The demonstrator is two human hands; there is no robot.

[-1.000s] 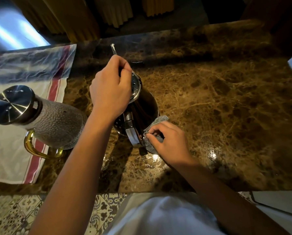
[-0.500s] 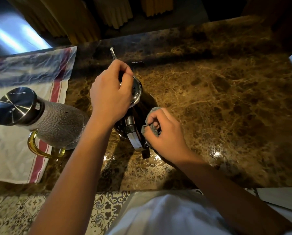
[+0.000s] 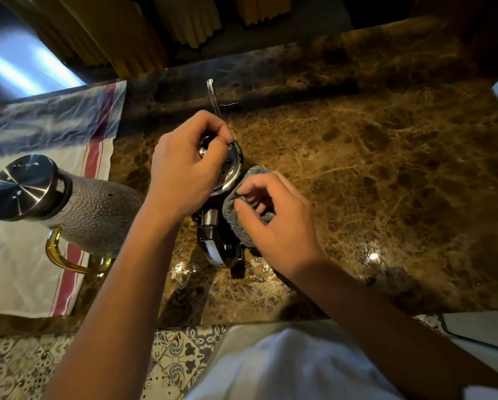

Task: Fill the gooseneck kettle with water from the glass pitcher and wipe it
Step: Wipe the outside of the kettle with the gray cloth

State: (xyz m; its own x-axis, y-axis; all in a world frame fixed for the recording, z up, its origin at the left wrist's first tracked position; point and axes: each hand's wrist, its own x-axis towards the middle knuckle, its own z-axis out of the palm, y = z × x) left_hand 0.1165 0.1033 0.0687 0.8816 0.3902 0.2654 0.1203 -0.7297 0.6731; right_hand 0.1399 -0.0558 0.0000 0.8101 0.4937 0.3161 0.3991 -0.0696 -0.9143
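Note:
The steel gooseneck kettle (image 3: 231,168) stands mid-counter with its thin spout pointing away from me and its handle toward me. My left hand (image 3: 184,166) rests on top of it, fingers pinched on the lid knob. My right hand (image 3: 273,223) presses a grey cloth (image 3: 242,223) against the kettle's right side, just under the lid rim. The textured glass pitcher (image 3: 94,215) with a steel lid and gold handle stands to the left, apart from both hands.
A white towel with red stripes (image 3: 19,267) lies under and beside the pitcher at the left. The brown marble counter (image 3: 386,174) shines wet near the kettle's handle. Yellow slats stand beyond the far edge; patterned floor tiles show below the near edge.
My right hand has slid the cloth up the kettle's right side, from near the handle base to under the lid. The left hand has stayed on the lid.

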